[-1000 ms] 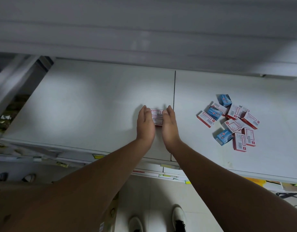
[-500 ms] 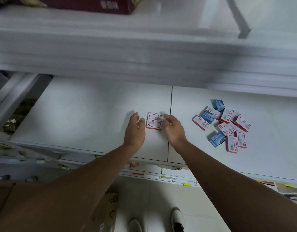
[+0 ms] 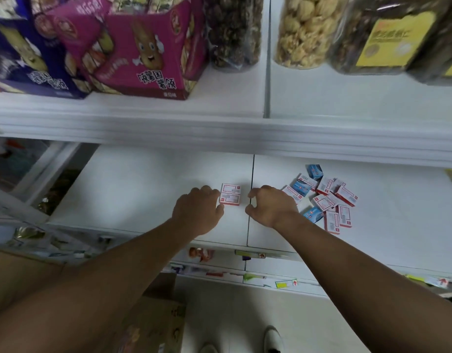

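Boxes (image 3: 230,197) rest on white shelf (image 3: 143,189) between left hand (image 3: 198,211) and right hand (image 3: 270,206), grips released.

Lower shelf (image 3: 143,189): white and flat, with a seam (image 3: 252,174) running front to back.
Just left of the seam: two red-and-white boxes (image 3: 230,198), lying flat and touching side by side.
Right of the seam: a loose heap of small boxes (image 3: 324,197), red-and-white and blue, some overlapping.
Upper shelf (image 3: 220,128), above the seam: snack cartons (image 3: 140,59) to its left, clear jars (image 3: 300,31) mostly to its right.
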Action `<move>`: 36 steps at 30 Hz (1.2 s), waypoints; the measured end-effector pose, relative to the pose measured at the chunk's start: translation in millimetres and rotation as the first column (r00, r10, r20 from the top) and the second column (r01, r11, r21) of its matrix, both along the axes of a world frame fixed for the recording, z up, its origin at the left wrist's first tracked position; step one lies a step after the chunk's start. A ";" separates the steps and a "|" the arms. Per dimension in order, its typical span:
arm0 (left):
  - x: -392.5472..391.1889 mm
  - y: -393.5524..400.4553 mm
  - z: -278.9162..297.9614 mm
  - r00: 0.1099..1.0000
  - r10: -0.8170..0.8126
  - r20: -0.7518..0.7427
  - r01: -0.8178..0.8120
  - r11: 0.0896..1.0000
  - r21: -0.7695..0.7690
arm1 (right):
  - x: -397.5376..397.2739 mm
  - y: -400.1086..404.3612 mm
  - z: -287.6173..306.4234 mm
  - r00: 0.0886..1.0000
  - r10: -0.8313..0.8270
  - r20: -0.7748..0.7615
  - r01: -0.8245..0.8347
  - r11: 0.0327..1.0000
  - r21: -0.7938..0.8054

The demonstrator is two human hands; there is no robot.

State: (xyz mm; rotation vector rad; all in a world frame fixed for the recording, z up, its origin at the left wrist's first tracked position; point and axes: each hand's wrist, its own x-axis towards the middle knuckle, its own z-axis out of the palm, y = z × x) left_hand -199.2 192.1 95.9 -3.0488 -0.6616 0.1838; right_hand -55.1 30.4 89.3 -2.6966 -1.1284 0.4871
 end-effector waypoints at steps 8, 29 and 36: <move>19.0 -46.8 6.7 1.000 0.023 0.004 -0.023 0.997 0.070 | 9.6 -20.5 2.9 0.994 0.051 0.094 -0.049 0.998 -0.030; 41.4 -173.4 16.0 0.996 -0.077 0.039 0.080 0.995 -0.058 | 9.8 -178.7 11.8 0.975 -0.177 0.133 0.188 0.979 -0.077; 6.9 -209.8 26.8 0.986 -0.162 0.045 0.163 0.986 -0.023 | -29.2 -218.2 26.6 0.960 -0.219 0.173 0.236 0.968 -0.088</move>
